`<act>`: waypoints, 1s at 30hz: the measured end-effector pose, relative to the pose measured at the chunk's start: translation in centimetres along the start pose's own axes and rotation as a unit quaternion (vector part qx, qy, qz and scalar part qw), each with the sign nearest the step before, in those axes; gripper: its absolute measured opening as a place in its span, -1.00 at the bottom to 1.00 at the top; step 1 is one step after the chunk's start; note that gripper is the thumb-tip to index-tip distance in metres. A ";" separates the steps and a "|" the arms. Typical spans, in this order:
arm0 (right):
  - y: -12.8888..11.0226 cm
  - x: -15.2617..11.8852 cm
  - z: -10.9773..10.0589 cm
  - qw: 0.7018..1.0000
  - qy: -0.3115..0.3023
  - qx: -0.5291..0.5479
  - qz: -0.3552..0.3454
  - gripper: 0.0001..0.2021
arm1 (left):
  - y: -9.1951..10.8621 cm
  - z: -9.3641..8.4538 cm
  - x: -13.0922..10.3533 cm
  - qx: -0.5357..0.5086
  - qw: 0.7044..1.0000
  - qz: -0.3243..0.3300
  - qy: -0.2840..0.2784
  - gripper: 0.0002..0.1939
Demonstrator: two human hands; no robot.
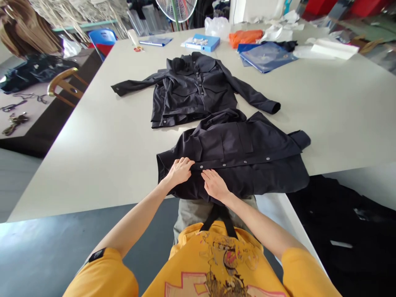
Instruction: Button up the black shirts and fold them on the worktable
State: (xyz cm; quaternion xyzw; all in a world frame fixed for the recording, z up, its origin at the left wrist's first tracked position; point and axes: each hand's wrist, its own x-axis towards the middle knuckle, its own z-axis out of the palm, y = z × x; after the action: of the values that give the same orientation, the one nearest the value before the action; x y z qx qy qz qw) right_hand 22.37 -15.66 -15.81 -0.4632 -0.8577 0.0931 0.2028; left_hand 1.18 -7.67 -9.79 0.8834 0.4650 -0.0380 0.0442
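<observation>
A black jacket [213, 144] lies sideways along the table's near edge, its placket with several metal snap buttons running left to right. My left hand [182, 170] is at the placket's left end, fingers curled and closed on the cloth. Just right of it, my right hand [215, 185] rests on the same jacket below the first snap button [201, 167], fingers stretched out along the placket edge. Behind lies a second black jacket [192, 88], front up, sleeves spread to both sides; the near jacket meets its lower edge.
On the white table [108, 152] are red-handled scissors [139, 48], a blue box [202, 42], an orange bag [245, 38] and blue packets [266, 55] toward the back. A fan [177, 8] stands beyond. Dark cloth [346, 231] is heaped low at right; a wooden chair [66, 84] stands left.
</observation>
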 end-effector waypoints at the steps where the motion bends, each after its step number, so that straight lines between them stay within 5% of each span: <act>1: 0.0 0.0 -0.1 1.000 0.001 -0.004 -0.001 -0.56 | 0.3 0.3 0.6 -0.005 1.000 0.026 0.013 -0.59; 8: -0.3 -0.4 -1.0 0.998 0.001 -0.050 0.048 -0.57 | 0.9 2.4 3.2 -0.109 0.983 0.116 0.088 -0.81; 17: -0.1 -0.6 -1.2 0.998 -0.007 -0.041 0.047 -0.57 | 1.2 3.9 1.8 -0.234 0.958 0.092 0.137 -0.85; 25: -0.3 -0.7 -1.5 0.998 0.027 -0.021 0.053 -0.58 | 1.3 3.4 1.7 -0.111 0.978 0.141 0.104 -0.77; 30: -0.8 0.4 -1.6 0.999 0.035 -0.014 0.034 -0.55 | 4.0 2.4 -0.6 -0.012 0.993 0.097 0.059 -0.71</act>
State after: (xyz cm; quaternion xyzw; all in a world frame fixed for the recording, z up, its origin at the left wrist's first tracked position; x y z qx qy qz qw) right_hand 22.28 -15.83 -14.00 -0.4980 -0.8351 0.0712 0.2226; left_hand 4.10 -10.72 -11.95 0.9243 0.3797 0.0241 0.0303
